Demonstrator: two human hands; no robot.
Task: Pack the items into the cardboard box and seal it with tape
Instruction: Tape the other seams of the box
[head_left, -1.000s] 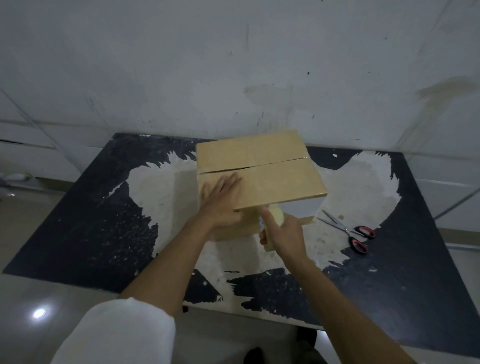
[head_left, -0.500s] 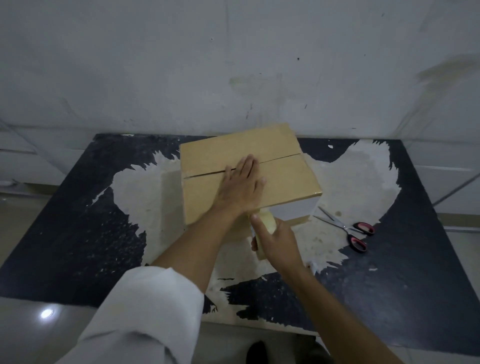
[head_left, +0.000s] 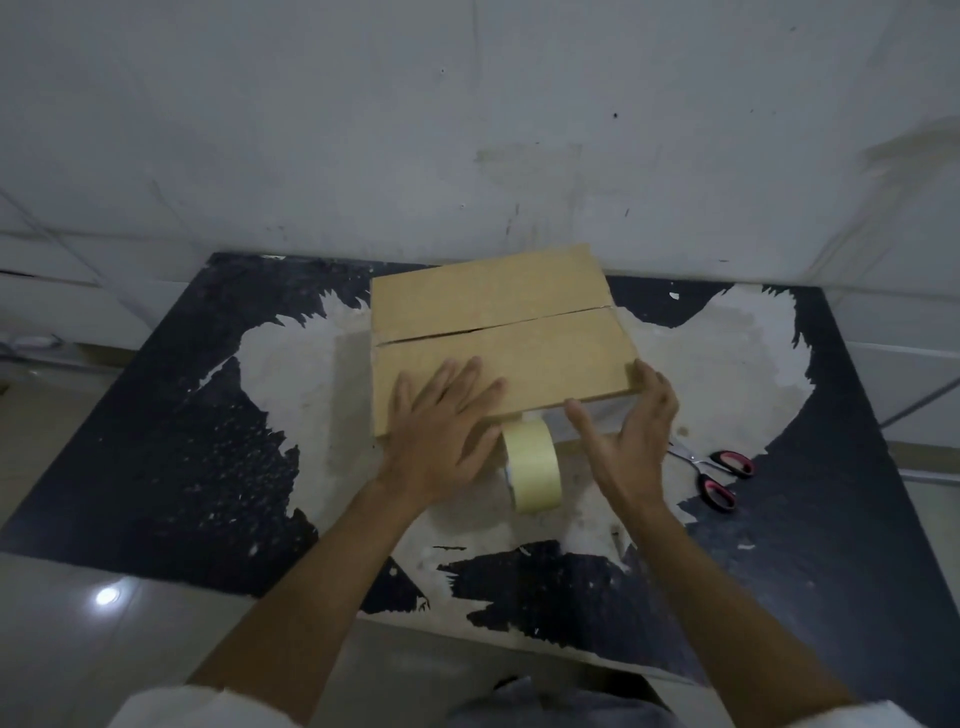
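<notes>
The cardboard box (head_left: 498, 327) stands on the table with both top flaps folded down, a seam running across its top. My left hand (head_left: 441, 431) lies flat, fingers spread, on the near flap at its front edge. My right hand (head_left: 631, 431) is open at the box's near right corner, fingertips touching the flap's edge. A roll of beige tape (head_left: 532, 470) stands on edge between my hands, in front of the box, with a strip leading up to the box's front. Neither hand holds the roll.
Red-handled scissors (head_left: 714, 470) lie on the table right of my right hand. The table (head_left: 171, 452) has a worn black top with pale patches and backs onto a white wall (head_left: 467, 130). A glossy floor shows below the near edge.
My right hand let go of the tape roll and moved up to the box's right corner. My left hand slid back from the seam to the near flap's front edge.
</notes>
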